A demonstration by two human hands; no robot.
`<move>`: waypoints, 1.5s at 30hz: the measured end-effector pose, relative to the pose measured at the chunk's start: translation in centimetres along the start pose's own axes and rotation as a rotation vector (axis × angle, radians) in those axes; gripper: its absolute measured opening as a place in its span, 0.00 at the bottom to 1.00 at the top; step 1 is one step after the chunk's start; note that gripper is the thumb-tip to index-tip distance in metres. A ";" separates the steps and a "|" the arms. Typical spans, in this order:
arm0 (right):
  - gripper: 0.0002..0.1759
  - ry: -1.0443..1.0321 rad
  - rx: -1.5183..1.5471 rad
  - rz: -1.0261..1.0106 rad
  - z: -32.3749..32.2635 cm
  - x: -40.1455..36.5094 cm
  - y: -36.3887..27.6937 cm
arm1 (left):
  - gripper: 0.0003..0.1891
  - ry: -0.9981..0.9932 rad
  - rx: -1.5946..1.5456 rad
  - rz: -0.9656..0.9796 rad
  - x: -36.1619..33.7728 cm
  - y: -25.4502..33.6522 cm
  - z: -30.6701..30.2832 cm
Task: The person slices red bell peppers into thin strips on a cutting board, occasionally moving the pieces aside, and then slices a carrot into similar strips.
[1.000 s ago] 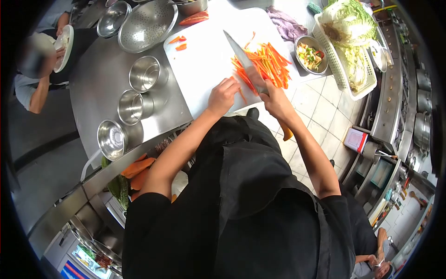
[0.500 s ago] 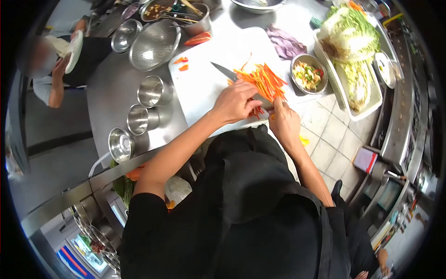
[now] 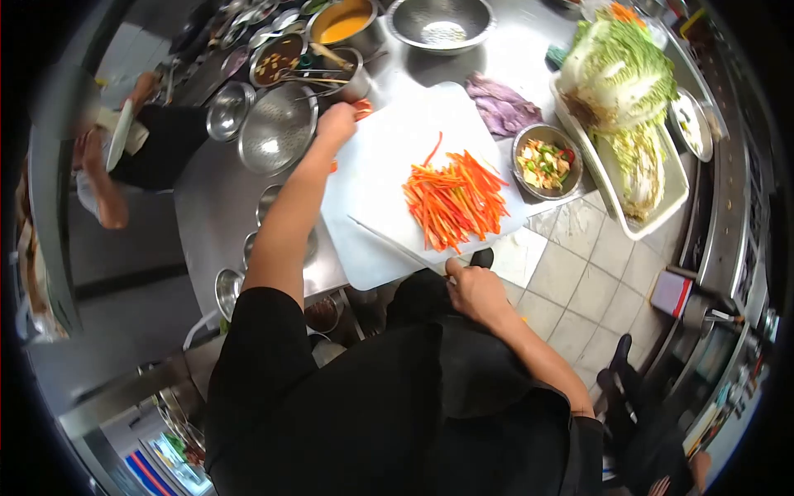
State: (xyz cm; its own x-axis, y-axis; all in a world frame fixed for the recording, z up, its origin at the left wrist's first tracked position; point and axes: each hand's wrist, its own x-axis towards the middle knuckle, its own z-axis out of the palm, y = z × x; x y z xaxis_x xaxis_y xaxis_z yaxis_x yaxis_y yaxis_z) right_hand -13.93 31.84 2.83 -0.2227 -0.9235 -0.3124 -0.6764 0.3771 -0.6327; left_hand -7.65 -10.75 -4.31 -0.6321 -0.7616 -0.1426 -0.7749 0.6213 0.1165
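My left hand [image 3: 337, 126] reaches to the upper left edge of the white cutting board [image 3: 380, 149], at a red pepper piece [image 3: 362, 108]; its fingertips are partly hidden, and it looks closed on the piece. My right hand [image 3: 478, 289] is wrapped round the handle of a knife [image 3: 393, 242] at the board's near edge, the blade lying low across the board and pointing left. A pile of thin red-orange strips [image 3: 456, 202] lies on the board, to the right of the blade.
Metal bowls and a colander [image 3: 278, 128] stand left of the board, with sauce pots [image 3: 343, 29] behind. A purple cloth [image 3: 502, 106], a bowl of chopped food [image 3: 544, 163] and a cabbage tub [image 3: 616, 186] are on the right. Another person stands at the far left.
My left hand has left the strips and moved up and left to the pepper piece. My right hand has drawn the knife back toward my body, off the pile.
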 end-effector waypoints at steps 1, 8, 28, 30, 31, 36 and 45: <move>0.12 -0.067 0.013 0.003 0.3 -0.4 0.3 | 0.10 0.040 0.062 0.036 0.0 0.1 -0.1; 0.12 -0.035 0.100 0.040 1.0 -1.7 2.2 | 0.07 0.269 -0.270 -0.031 -2.4 1.7 -2.4; 0.06 -0.103 -0.427 -0.164 -0.5 1.7 -3.8 | 0.08 0.130 -0.565 0.336 -27.9 -0.3 0.6; 0.07 -0.152 -0.426 -0.150 -0.4 1.4 -3.5 | 0.11 0.123 -0.537 0.344 -27.8 -0.5 1.8; 0.07 -0.152 -0.432 -0.145 0.0 1.4 -3.5 | 0.20 0.113 -0.489 0.356 -27.5 -0.7 2.3; 0.08 -0.142 -0.399 -0.137 1.3 1.0 -3.7 | 0.24 0.101 -0.554 0.397 -26.9 -2.0 3.1; 0.08 -0.139 -0.351 -0.054 2.7 0.4 -4.0 | 0.28 0.035 -0.619 0.461 -26.4 -2.7 2.7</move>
State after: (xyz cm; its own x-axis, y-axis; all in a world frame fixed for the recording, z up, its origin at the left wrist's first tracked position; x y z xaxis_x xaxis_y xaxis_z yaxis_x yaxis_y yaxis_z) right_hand -9.39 30.11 3.32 -0.0992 -0.9137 -0.3941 -0.8891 0.2592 -0.3773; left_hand 11.14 8.15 -3.57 -0.8826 -0.4626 0.0838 -0.2855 0.6691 0.6861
